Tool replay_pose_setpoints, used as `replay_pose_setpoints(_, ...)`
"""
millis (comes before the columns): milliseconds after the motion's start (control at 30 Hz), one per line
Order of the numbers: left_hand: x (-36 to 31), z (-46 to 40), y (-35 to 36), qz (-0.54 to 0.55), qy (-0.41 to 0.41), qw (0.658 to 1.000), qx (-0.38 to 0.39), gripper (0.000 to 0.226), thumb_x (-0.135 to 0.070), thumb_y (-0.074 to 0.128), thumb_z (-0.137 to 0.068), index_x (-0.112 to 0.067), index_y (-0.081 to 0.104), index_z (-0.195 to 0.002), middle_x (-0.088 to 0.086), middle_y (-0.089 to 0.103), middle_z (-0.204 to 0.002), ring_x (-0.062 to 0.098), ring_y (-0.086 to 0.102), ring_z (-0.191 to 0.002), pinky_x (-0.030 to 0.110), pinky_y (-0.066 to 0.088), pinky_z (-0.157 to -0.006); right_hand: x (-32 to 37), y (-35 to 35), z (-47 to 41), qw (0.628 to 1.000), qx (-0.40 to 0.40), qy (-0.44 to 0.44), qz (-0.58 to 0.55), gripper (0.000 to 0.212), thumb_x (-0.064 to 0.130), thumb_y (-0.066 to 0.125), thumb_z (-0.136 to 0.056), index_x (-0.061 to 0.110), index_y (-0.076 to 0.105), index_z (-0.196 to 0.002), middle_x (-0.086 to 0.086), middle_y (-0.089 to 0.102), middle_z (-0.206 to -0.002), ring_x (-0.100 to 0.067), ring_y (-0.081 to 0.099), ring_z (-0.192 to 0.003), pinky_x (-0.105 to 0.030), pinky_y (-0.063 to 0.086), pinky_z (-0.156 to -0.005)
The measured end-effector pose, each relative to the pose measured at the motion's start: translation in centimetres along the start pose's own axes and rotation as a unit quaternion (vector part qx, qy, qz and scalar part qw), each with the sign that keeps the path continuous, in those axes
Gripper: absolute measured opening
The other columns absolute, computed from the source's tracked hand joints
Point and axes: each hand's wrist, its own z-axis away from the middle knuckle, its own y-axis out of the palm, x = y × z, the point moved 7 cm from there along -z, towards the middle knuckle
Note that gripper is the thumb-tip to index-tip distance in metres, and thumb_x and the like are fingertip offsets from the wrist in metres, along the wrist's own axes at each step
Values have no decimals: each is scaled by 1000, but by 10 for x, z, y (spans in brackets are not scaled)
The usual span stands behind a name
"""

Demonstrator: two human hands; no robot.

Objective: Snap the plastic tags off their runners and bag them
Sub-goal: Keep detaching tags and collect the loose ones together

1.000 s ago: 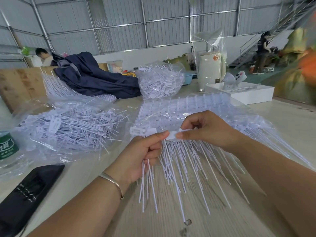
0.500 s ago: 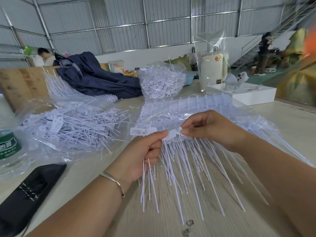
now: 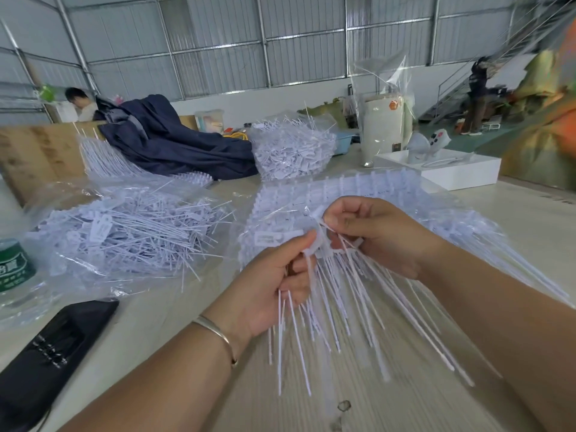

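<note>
A: Item one, largest: the table [image 3: 514, 232], pale, with its near edge cut off by the frame.

B: Noted. Next?

A: The stack of runners [image 3: 358, 194] under clear film, lying just behind both hands. Its right side fans out into long thin tails and is blurred.

B: And the finished stock?

A: An open bag of loose tags [image 3: 131, 235] to the left of the hands, well apart from them. A second heaped bag [image 3: 293, 148] stands farther back, beside a dark jacket [image 3: 174, 145].

B: The hands?

A: The left hand [image 3: 274, 275] is clenched round a bundle of tags [image 3: 330, 307], thumb pressed on top, tails hanging down toward the table. The right hand [image 3: 377, 235] touches that bundle at its upper end, thumb and forefinger pinching one tag head.

B: Is that tag detached?

A: Cannot tell; the joint is hidden by the fingers and smeared.

B: Smaller lots?

A: A black case [image 3: 53, 353] and a green-labelled bottle [image 3: 12, 269], both cropped at the left edge.
</note>
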Motion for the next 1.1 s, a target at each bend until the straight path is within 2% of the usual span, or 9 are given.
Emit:
replay_pose_setpoints(200,-1,-1,-18,31,-13,996,-82,34,-45,61,-88,-15,50,-76,3,61,-63,11,51,-44,19,44,-42,3,-4,2,999,-38,-8,38,5,15,67,-80,16,67,-75,-10,57,-70,-22,49,-67,-29,34,-67)
replay_pose_setpoints(267,0,-2,-21,27,-4,995,-98,34,-45,58,-90,-11,52,-87,5,64,-63,15,60,-49,25,53,-50,7,-2,3,995,-47,-32,86,9,7,67,-85,13,66,-78,-9,58,-67,-16,50,-61,-20,37,-60)
replay_pose_setpoints(367,-4,-1,-22,54,27,993,-100,36,-41,55,-94,-5,56,-101,4,59,-59,15,58,-46,25,52,-49,14,4,5,986,-48,-63,146,1,4,68,-86,4,68,-86,-9,59,-68,-14,53,-61,-18,44,-62)
replay_pose_setpoints(533,-13,-1,-26,34,68,990,-119,42,-45,46,-97,-6,61,-87,8,67,-63,14,65,-50,20,50,-45,28,16,9,946,-59,-126,291,3,12,70,-88,10,70,-87,-7,63,-75,-17,55,-70,-21,43,-69)
replay_pose_setpoints(600,-13,-2,-28,28,70,989,-130,44,-48,48,-94,-9,61,-80,4,63,-61,11,58,-45,18,45,-40,32,21,11,917,-59,-152,363,3,14,68,-89,12,70,-88,-3,64,-77,-12,57,-74,-15,41,-67)
replay_pose_setpoints(700,-8,-3,-29,2,56,989,-140,46,-54,48,-92,-11,62,-93,-3,49,-56,6,42,-41,15,31,-32,30,31,10,863,-33,-167,477,9,21,63,-93,16,69,-95,-2,66,-82,-18,59,-79,-29,45,-74)
replay_pose_setpoints(800,-6,-2,-38,-44,59,979,-191,50,-55,50,-92,-7,64,-91,2,54,-56,10,45,-45,16,30,-33,26,36,8,820,-25,-175,544,15,25,59,-96,19,68,-105,3,68,-95,-16,60,-90,-34,44,-81)
replay_pose_setpoints(1000,-8,-2,-36,-29,48,986,-154,40,-48,73,-69,-14,56,-79,-2,44,-60,4,33,-40,14,25,-33,23,26,7,820,-42,-165,547,12,28,62,-94,23,69,-101,12,61,-78,-7,52,-72,-17,36,-64)
replay_pose_setpoints(1100,-7,-4,-30,3,36,994,-105,37,-42,78,-66,-19,50,-73,-5,30,-62,3,22,-40,14,21,-31,22,23,6,828,-47,-164,533,11,26,65,-92,23,71,-99,6,67,-76,-12,59,-70,-22,42,-67)
